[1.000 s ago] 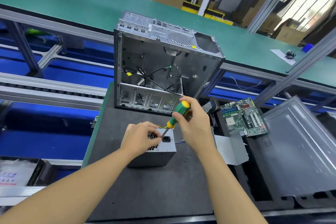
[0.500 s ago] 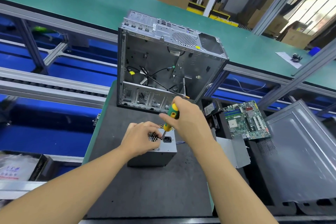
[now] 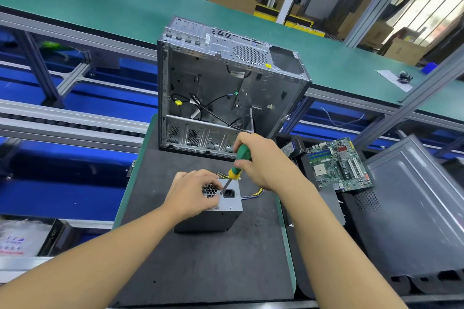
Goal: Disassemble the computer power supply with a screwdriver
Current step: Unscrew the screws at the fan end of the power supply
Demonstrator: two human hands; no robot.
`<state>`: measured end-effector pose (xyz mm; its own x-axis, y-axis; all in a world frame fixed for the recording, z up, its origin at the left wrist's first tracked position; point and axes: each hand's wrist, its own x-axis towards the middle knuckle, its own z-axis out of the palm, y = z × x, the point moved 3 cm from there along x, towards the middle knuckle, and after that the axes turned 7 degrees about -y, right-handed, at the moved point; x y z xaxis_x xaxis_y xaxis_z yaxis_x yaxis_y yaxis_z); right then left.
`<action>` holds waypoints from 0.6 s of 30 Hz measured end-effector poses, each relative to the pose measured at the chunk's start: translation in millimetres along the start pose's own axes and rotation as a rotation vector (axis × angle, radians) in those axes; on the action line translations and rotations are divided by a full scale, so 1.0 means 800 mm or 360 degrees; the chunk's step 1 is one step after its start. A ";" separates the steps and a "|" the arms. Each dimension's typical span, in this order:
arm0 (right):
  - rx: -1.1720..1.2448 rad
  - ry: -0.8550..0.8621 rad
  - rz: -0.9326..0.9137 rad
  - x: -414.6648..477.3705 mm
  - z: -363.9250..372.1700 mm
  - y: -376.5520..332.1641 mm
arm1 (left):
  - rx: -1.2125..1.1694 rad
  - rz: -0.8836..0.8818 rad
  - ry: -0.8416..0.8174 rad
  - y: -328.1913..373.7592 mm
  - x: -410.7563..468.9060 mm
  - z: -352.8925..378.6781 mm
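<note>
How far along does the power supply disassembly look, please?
Done: the power supply is out of the case and sits on the mat. In hand: the left hand steadies it while the right hand holds the screwdriver, tip on its face beside the socket. Left: its housing still looks closed, so opening remains.

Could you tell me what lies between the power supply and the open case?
Head view: black mat, the supply's yellow wires, and the right hand holding the screwdriver.

Electronics factory (green conveyor belt (image 3: 100, 2))
</note>
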<state>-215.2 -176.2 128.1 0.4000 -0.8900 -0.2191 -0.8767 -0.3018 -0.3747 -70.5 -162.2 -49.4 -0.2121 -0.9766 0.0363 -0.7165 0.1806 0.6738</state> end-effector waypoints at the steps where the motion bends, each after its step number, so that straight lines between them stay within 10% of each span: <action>1: -0.0019 -0.0070 -0.0030 0.001 -0.002 0.000 | 0.0001 0.0001 0.0001 0.000 0.000 0.000; 18: 0.0058 0.0076 -0.0111 0.011 0.010 -0.011 | 0.0002 0.0009 -0.0048 0.001 -0.001 -0.002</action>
<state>-201.9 -179.0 122.3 0.4458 -0.8828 -0.1483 -0.8365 -0.3519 -0.4200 -69.7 -161.3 -47.7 -0.2361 -0.9716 0.0181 -0.7159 0.1865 0.6728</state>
